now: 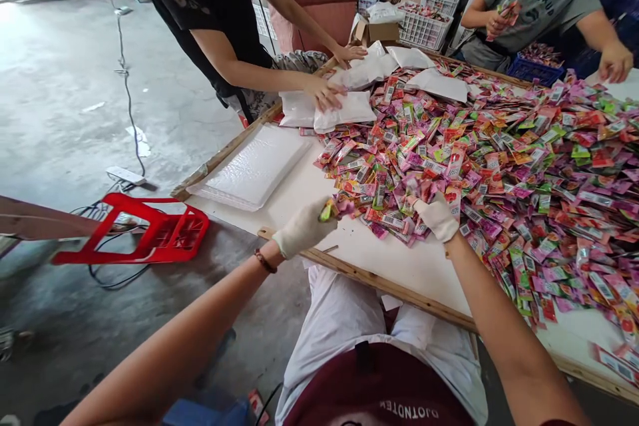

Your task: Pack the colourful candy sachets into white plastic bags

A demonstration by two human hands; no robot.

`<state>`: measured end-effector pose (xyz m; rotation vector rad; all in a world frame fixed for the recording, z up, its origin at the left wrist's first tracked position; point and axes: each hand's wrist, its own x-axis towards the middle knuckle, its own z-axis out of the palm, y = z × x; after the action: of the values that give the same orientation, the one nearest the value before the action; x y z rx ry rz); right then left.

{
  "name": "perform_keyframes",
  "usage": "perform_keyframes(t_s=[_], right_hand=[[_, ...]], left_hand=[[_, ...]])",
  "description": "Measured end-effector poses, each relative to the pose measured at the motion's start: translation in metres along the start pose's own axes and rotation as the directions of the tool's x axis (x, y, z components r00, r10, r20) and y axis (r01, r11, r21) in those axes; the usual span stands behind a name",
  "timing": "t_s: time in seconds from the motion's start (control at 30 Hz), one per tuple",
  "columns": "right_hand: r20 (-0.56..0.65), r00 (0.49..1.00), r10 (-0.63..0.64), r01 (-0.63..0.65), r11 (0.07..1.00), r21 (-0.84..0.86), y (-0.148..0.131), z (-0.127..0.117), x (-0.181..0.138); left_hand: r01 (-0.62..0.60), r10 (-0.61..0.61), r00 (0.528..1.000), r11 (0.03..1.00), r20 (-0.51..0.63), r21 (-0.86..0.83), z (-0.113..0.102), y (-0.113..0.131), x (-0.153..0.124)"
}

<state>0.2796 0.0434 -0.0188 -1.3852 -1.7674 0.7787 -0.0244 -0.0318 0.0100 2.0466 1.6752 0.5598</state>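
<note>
My left hand (307, 226), in a white glove, is closed around a few small packets (328, 210), one green and yellow, others pinkish, just above the table's near edge. My right hand (438, 216), gloved too, reaches into the heap of colourful snack packets (499, 166); its fingers touch a pink packet (422, 192) at the near side of the heap, and whether they grip it is hard to make out. Left of the heap lies a stack of white bubble mailers (254, 170) on the white tabletop (399, 273).
Across the table a person in black (210, 20) rests both hands on filled white mailers (344, 110). Another person in grey (534, 6) holds packets. A red plastic stool (144, 229) lies on the floor at left, near cables and a power strip (126, 176). White crates (424, 25) stand behind.
</note>
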Motion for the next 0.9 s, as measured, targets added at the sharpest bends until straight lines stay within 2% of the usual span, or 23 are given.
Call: perform_keyframes(t_s=[0.03,0.07,0.1,0.17,0.2,0.27,0.33,0.43,0.5,0.57,0.67,0.73,0.8,0.9], right_hand=[[0.104,0.992,-0.077,0.083,0.995,-0.060,-0.005,0.000,0.003],[0.232,0.961,-0.152,0.187,0.973,-0.137,-0.011,0.003,0.007],[0.361,0.909,-0.209,0.304,0.925,-0.230,-0.018,0.009,0.011],[0.555,0.800,-0.227,0.512,0.740,-0.436,-0.030,0.023,0.021],[0.602,0.773,-0.200,0.573,0.628,-0.527,-0.035,0.031,0.025],[0.619,0.773,-0.135,0.602,0.463,-0.651,-0.042,0.044,0.031],[0.595,0.796,-0.106,0.581,0.406,-0.705,-0.043,0.048,0.034],[0.512,0.841,-0.175,0.530,0.456,-0.715,-0.041,0.036,0.031],[0.416,0.866,-0.277,0.497,0.568,-0.656,-0.039,0.019,0.025],[0.290,0.903,-0.317,0.429,0.721,-0.545,-0.039,0.004,0.017],[0.171,0.970,-0.175,0.224,0.915,-0.335,-0.037,-0.004,0.002],[0.207,0.977,-0.041,0.093,0.965,-0.246,-0.036,0.005,-0.008],[0.290,0.953,0.091,-0.004,0.957,-0.289,-0.034,0.022,-0.015],[0.310,0.913,0.265,-0.065,0.844,-0.533,-0.033,0.047,-0.020]], left_hand=[[-0.027,0.026,0.999,0.999,-0.037,-0.024,-0.005,-0.002,0.009],[-0.064,0.062,0.996,0.998,-0.063,-0.026,-0.009,-0.001,0.021],[-0.100,0.100,0.992,0.995,-0.074,-0.002,-0.010,0.001,0.035],[-0.153,0.157,0.987,0.979,-0.021,0.133,-0.005,0.008,0.067],[-0.159,0.156,0.987,0.960,0.031,0.232,-0.001,0.012,0.082],[-0.152,0.113,0.986,0.908,0.121,0.391,0.010,0.020,0.103],[-0.143,0.081,0.985,0.882,0.156,0.448,0.016,0.022,0.113],[-0.140,0.102,0.989,0.892,0.112,0.430,0.010,0.013,0.107],[-0.132,0.130,0.991,0.918,0.031,0.373,0.000,0.005,0.097],[-0.107,0.128,0.990,0.953,-0.058,0.284,-0.008,-0.001,0.088],[-0.071,0.087,0.993,0.980,-0.081,0.186,-0.004,0.004,0.083],[-0.068,0.069,0.998,0.979,0.000,0.191,0.011,0.015,0.085],[-0.058,0.036,0.995,0.969,0.094,0.242,0.030,0.026,0.091],[-0.031,-0.019,0.988,0.949,0.155,0.313,0.054,0.038,0.101]])
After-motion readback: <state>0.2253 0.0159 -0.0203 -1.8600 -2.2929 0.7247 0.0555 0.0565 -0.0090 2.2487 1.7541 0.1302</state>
